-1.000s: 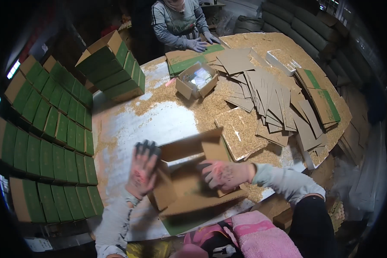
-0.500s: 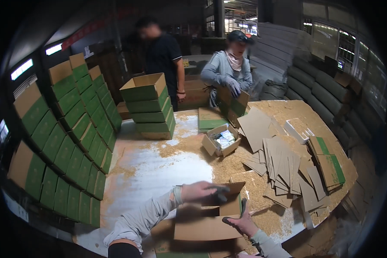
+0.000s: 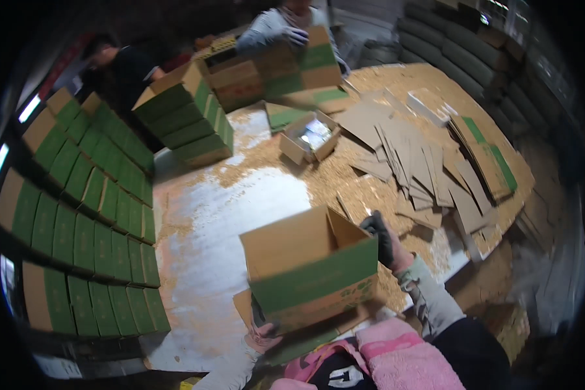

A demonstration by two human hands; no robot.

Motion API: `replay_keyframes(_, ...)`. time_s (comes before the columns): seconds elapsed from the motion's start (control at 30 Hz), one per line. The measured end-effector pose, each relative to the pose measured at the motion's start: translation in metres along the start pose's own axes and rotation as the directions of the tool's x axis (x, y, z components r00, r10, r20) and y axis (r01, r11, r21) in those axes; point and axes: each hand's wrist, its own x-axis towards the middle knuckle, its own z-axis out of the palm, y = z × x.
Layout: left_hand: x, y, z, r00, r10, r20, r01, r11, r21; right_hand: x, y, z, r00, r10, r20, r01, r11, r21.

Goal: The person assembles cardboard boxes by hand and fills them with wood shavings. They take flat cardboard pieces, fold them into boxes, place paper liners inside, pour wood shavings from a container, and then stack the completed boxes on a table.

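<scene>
An open-topped cardboard box (image 3: 315,283), brown with a wide green band, is tilted in front of me above the near table edge. My right hand (image 3: 389,244), in a dark-fingered glove, grips its upper right corner. At the lower left end, my left hand (image 3: 262,335) holds the same box, its fingers partly hidden against the side. The inside that shows is bare brown board. Under the box lies more flat cardboard (image 3: 242,307), mostly covered.
Stacked green boxes (image 3: 94,227) wall the left side. Further back stand a shorter box stack (image 3: 195,123) and a small open carton (image 3: 311,140) with packets. Loose cardboard sheets (image 3: 409,156) and folded boxes (image 3: 484,159) lie right. A co-worker (image 3: 286,29) handles a box across the table.
The box has been turned so its green side faces me, and its flaps are folded in. My left hand went from above it to its lower left. The view has shifted down.
</scene>
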Motion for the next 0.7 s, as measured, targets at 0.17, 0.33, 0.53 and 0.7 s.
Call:
replay_keyframes(0.17,0.036,0.019,-0.047,0.753,-0.611,-0.244,0.208,0.573,-0.793,-0.023,0.062,0.028,0.949,-0.297,-0.108,0.084,0.568,-0.819)
replay_keyframes(0.33,0.081,-0.051,-0.021,0.649,-0.732,-0.208,0.522,0.627,-0.578,-0.026,0.065,-0.048,0.919,-0.379,-0.108,0.17,0.629,-0.758)
replay_keyframes(0.53,0.085,-0.02,-0.025,0.602,-0.754,-0.261,0.536,0.624,-0.568,-0.034,0.073,-0.232,0.792,-0.541,-0.284,-0.437,-0.176,-0.882)
replay_keyframes(0.7,0.067,-0.043,-0.027,0.551,-0.777,-0.303,0.538,0.609,-0.583,-0.005,0.101,-0.173,0.875,-0.43,-0.222,-0.344,-0.229,-0.911)
